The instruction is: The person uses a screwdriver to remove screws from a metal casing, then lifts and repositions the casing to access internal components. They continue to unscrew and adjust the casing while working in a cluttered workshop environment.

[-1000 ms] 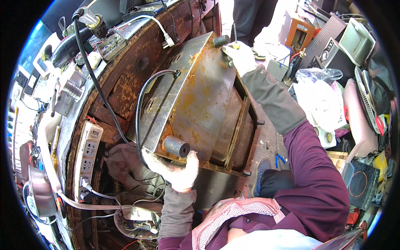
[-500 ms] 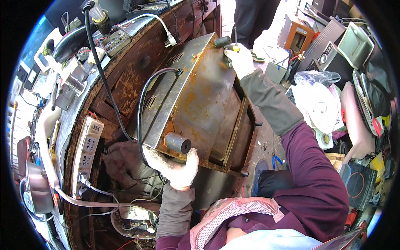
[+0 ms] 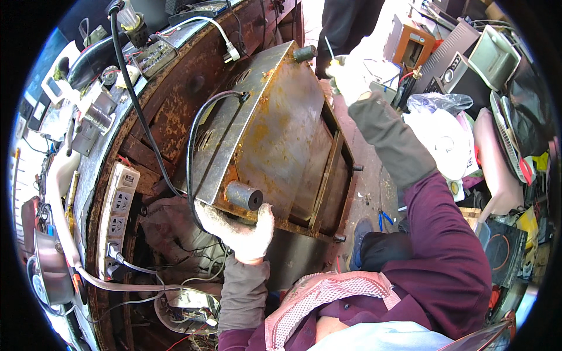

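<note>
A large rusty metal appliance (image 3: 275,134) lies tipped with its stained underside toward me. Several dark cylindrical feet stick out of it, one foot (image 3: 244,196) at the near corner and another foot (image 3: 305,54) at the far corner. My left hand (image 3: 240,232), in a white glove, grips the near corner, thumb up beside the near foot. In my right hand (image 3: 350,81), also gloved, is a screwdriver (image 3: 332,52) with a thin shaft and a yellow handle, pointing up and away. This hand is apart from the appliance, right of the far foot. A black power cord (image 3: 193,140) loops from the casing.
Left of the appliance runs a worn wooden bench (image 3: 170,99) crowded with parts, with a white power strip (image 3: 121,213) on its side. Blue-handled pliers (image 3: 384,220) lie on the floor by my shoe. Another person's dark trouser legs (image 3: 345,29) stand beyond. Heaped goods (image 3: 451,140) fill the right.
My right hand has pulled away from the far foot to the right, with the screwdriver. My left hand keeps its hold on the near corner. The whole view has shifted slightly.
</note>
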Demonstrator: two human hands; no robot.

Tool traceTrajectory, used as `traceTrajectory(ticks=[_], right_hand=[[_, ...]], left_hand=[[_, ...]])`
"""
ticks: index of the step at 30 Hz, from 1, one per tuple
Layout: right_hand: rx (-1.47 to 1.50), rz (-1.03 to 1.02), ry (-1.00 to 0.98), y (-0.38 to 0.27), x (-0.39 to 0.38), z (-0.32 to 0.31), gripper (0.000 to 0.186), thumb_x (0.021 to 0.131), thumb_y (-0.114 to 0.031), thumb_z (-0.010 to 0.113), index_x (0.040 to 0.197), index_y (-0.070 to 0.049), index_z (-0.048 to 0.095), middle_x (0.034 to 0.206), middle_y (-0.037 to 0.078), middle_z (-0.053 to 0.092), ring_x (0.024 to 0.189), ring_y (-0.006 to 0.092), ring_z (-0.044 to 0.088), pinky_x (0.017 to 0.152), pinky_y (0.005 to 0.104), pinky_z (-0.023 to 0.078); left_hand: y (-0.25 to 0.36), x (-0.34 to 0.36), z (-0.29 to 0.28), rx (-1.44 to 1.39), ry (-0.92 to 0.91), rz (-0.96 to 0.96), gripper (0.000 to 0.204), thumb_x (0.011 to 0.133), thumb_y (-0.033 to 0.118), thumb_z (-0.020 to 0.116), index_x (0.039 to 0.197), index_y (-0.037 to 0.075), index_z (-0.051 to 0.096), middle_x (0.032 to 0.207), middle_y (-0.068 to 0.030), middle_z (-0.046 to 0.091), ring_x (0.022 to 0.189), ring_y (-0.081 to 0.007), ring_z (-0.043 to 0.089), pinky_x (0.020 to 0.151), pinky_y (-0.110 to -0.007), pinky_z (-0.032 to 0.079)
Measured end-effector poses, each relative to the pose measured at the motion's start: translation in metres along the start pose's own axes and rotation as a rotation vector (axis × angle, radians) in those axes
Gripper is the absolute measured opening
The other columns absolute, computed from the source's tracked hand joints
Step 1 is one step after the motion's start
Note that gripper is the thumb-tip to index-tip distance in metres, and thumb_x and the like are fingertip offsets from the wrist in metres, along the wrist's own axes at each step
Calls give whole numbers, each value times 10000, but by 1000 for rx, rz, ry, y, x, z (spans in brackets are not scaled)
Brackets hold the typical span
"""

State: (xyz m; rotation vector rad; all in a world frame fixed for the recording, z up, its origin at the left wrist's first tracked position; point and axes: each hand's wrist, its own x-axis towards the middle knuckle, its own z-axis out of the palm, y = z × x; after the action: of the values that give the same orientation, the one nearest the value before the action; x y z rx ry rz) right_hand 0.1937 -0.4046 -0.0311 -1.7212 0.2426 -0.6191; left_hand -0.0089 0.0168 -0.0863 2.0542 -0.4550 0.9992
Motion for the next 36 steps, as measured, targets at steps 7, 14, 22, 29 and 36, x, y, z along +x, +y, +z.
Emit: traceTrajectory(ticks=[7,14,22,29,36], right_hand=[[-198,-261,-236,-45,-41,-55,433,1007,4,747,1435,32,690,1327,144,792,1217,256,751,1056,351,608],[-351,-116,-232,-65,-41,-65,298,1010,-52,815,1291,23,750,1213,107,811,1126,209,760,1005,339,622],[-354,-171,-245,-34,-22,-65,291,1010,-121,822,1260,27,808,1146,116,840,1042,191,771,945,338,621],[-351,-130,-262,-40,-21,-67,316,1011,-133,819,1288,19,811,1155,111,844,1039,189,772,935,332,619],[-323,-129,-267,-40,-24,-68,307,1006,-122,823,1286,4,817,1153,86,836,1037,180,758,913,329,613]], left_hand=[[-2,-1,-2,13,-9,-17,1306,873,318,951,1812,-20,109,1841,-265,182,1702,-434,237,1391,-585,187],[-2,1,-2,25,4,6,1294,888,352,947,1812,-19,120,1837,-261,204,1698,-430,254,1391,-584,192],[0,6,-1,-3,16,41,1279,919,437,924,1812,-15,128,1837,-257,219,1695,-422,270,1389,-581,197],[-1,5,0,-14,18,43,1284,917,435,922,1813,-15,119,1838,-254,215,1696,-417,267,1391,-580,196],[-2,3,-1,-2,3,22,1299,912,428,927,1812,-19,104,1839,-256,206,1698,-420,259,1392,-583,197]])
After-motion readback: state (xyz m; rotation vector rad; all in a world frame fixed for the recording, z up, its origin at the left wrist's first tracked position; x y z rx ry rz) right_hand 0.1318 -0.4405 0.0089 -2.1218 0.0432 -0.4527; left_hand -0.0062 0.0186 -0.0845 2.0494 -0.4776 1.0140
